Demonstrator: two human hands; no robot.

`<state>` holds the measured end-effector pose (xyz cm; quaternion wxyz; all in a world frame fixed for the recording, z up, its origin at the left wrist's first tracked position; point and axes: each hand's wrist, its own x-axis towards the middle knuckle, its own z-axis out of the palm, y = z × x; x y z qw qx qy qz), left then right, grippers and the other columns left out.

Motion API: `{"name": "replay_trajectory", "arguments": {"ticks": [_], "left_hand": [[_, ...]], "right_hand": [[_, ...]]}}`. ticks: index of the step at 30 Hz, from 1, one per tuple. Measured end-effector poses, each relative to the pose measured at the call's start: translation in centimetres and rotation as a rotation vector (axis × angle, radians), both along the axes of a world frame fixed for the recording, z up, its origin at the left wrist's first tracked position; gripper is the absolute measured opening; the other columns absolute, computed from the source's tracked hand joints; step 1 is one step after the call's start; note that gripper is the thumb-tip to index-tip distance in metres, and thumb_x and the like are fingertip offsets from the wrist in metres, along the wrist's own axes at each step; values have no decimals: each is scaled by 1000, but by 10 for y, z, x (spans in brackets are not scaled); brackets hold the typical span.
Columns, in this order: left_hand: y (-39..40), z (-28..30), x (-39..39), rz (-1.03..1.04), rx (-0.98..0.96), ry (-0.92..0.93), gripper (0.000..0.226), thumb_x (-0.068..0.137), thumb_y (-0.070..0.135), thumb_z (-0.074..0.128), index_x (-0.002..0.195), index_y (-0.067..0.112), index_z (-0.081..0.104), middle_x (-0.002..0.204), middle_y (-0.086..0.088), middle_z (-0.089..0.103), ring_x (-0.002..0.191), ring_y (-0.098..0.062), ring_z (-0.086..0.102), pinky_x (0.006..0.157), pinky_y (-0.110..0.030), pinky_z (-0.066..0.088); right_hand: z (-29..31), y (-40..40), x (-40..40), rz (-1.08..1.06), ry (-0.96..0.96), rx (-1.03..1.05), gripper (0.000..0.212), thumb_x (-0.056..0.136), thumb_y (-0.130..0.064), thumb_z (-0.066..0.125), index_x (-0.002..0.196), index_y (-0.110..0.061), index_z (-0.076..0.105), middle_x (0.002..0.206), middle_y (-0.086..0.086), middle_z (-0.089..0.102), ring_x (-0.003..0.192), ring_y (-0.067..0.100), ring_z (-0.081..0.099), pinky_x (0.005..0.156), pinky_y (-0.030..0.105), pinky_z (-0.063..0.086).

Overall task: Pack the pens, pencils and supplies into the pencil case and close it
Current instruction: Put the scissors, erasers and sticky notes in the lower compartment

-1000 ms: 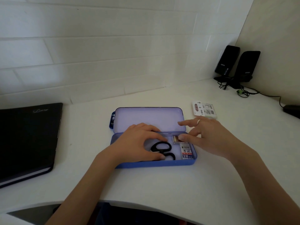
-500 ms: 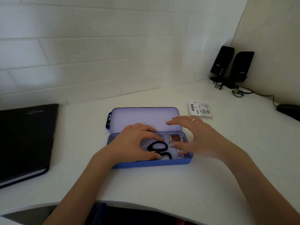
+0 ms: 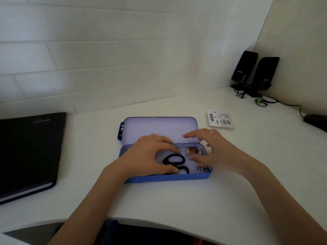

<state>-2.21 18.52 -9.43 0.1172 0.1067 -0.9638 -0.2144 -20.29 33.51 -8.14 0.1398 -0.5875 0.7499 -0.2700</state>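
White tiled wall (image 3: pixel 106 59) behind, beige side wall on the right, white surface (image 3: pixel 159 197) in the corner between them.

Black hardcover notebook (image 3: pixel 30 152) lies flat at far left of the surface, closed, well apart from the case.

Blue metal pencil case (image 3: pixel 168 178) sits centre, near the front edge, lid (image 3: pixel 159 129) swung fully open toward the tiled wall, pale inside facing up.

Left hand (image 3: pixel 150 156) is over the left half of the tray, fingers curled; thumb tip touches the lower loop of the black-handled scissors (image 3: pixel 174 160), forefinger sits at the upper loop. Looks like a light hold on the handles; blades hidden under the palm.

Right hand (image 3: pixel 214 152) hovers over the right end of the tray, fingers spread and relaxed, grasping nothing. Ring on one finger. Motion-blurred, so contact with the case rim can't be told.

Two black desktop speakers (image 3: pixel 254 71) stand in the far right corner, cables trailing along the surface. Dark object (image 3: pixel 315 120) at the right edge, partly cut off, can't identify.

Small white printed packet (image 3: pixel 220 120) lies flat just beyond the lid's right corner, apart from the case.

Inside the tray, right end: small brown-topped box (image 3: pixel 192 150) at the back, red-and-white 2B lead box (image 3: pixel 202 169) at the front, partly under the right thumb.
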Motion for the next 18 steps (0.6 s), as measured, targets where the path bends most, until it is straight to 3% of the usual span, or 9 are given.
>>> {"name": "replay_trajectory", "arguments": {"ticks": [2, 4, 6, 8, 11, 15, 18], "left_hand": [[1, 3, 0, 22, 164, 127, 35, 72, 45, 76, 105, 35, 68, 112, 15, 63, 104, 1, 53, 94, -20, 39], [0, 6, 1, 128, 296, 316, 15, 76, 34, 75, 90, 35, 69, 97, 14, 68, 93, 2, 58, 82, -15, 43], [-5, 10, 4, 285, 316, 457, 5, 81, 31, 69, 80, 36, 68, 87, 18, 68, 85, 3, 58, 72, -8, 40], [-15, 13, 9, 410, 275, 526, 11, 83, 27, 66, 78, 36, 66, 82, 21, 67, 83, 2, 58, 69, -7, 38], [-30, 13, 20, 542, 235, 509, 19, 82, 18, 67, 86, 35, 60, 89, 23, 59, 88, -3, 56, 74, -16, 39], [-32, 0, 28, 668, 251, 374, 41, 78, 11, 70, 115, 16, 53, 111, 0, 47, 108, -28, 51, 95, -42, 45], [-24, -7, 28, 675, 295, 431, 46, 80, 1, 61, 122, 13, 46, 115, -1, 39, 109, -27, 50, 96, -41, 44]], "right_hand": [[-1, -1, -10, -103, -35, -134, 42, 79, -40, 66, 117, -46, 50, 121, -18, 50, 108, 2, 44, 85, 18, 35], [-2, -5, -22, -218, -15, -251, 34, 85, -32, 61, 118, -38, 53, 120, -13, 51, 104, 7, 48, 86, 21, 36], [-1, -8, -35, -326, 9, -323, 32, 89, -23, 58, 120, -27, 55, 116, -9, 51, 106, 13, 48, 90, 25, 36], [1, -13, -45, -393, -11, -326, 30, 91, -20, 55, 120, -22, 56, 110, -8, 50, 108, 15, 49, 90, 24, 33], [1, -20, -52, -351, 10, -281, 27, 92, -22, 51, 119, -28, 56, 110, -10, 51, 106, 9, 46, 92, 24, 31], [-2, -39, -67, -372, 87, -189, 31, 94, -18, 45, 124, -25, 52, 123, 3, 55, 113, 21, 50, 98, 33, 36], [-9, -57, -81, -416, 253, 57, 40, 96, -25, 40, 136, -26, 41, 145, 6, 42, 133, 24, 37, 110, 42, 27]]}}
